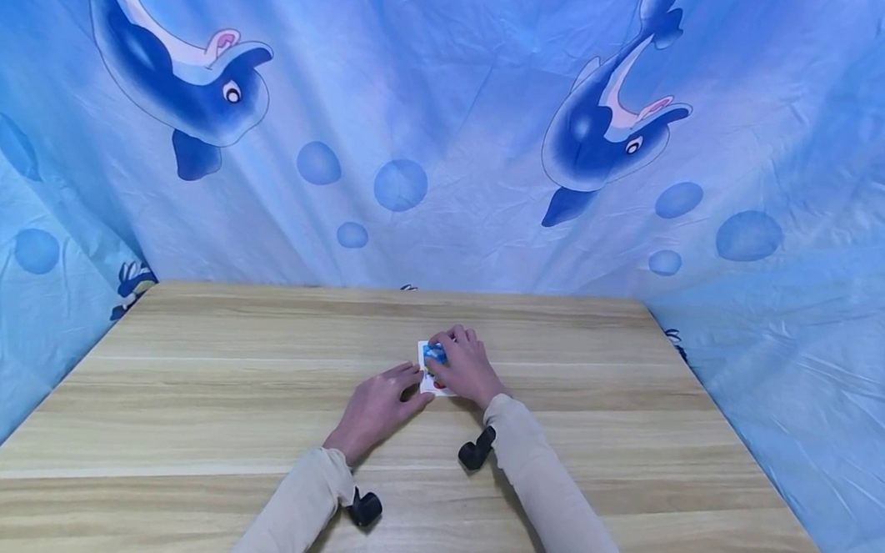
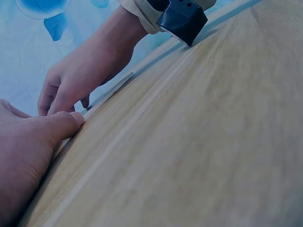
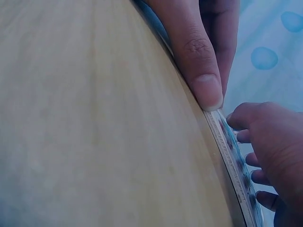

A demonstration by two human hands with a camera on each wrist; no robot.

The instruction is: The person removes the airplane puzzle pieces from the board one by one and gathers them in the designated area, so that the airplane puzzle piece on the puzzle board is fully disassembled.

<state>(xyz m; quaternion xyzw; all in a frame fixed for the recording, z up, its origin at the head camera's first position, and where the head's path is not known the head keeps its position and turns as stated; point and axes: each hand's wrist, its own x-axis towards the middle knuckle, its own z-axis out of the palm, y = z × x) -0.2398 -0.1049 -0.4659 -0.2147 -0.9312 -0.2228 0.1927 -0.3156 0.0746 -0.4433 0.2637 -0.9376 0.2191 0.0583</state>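
Observation:
A small flat board with a blue picture and a white border (image 1: 427,383) lies on the wooden table, largely covered by both hands. My left hand (image 1: 377,405) holds it at its left side, with the thumb at the near corner. In the right wrist view the left thumb (image 3: 209,92) presses against the end of the board's pale, layered edge (image 3: 226,156). My right hand (image 1: 468,368) lies over the picture from the right. Its spread, bent fingertips (image 3: 261,177) rest along the board's face.
The wood-grain table (image 1: 202,414) reaches back to a blue curtain (image 1: 459,244) printed with dolphins and bubbles. Black wrist cameras hang at the left cuff (image 1: 365,509) and the right cuff (image 1: 476,449), close above the table.

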